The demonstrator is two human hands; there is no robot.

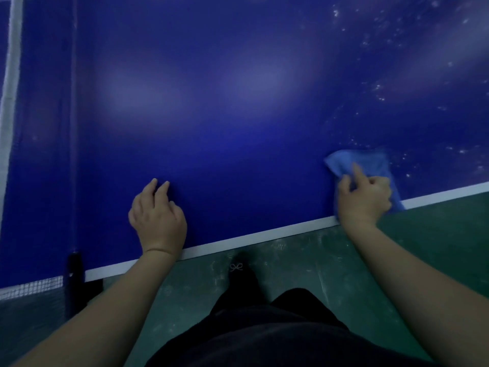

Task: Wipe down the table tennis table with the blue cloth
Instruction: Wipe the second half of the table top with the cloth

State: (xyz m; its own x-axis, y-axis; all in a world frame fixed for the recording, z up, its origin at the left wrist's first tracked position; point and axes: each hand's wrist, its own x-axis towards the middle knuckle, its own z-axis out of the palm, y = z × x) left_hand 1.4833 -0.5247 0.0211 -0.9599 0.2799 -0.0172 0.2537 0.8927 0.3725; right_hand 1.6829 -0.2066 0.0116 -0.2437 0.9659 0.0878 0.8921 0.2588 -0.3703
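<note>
Cloth (360, 165) on table (238, 115) at right, net (10, 102) far left

Both forearms (111, 308) are bare right down to the lower edge of the view. A thin line crosses the left wrist (156, 250), perhaps a skin crease rather than a band. The legs wear a loose black garment (264, 335). One black shoe (242, 280) shows, tied with a pale lace bow (236, 267).

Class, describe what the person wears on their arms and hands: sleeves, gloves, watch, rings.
Nothing shows. The left arm and right arm are bare as far as the frame reaches, with no sleeves. The left hand and right hand have no gloves, rings or watch in view.
</note>
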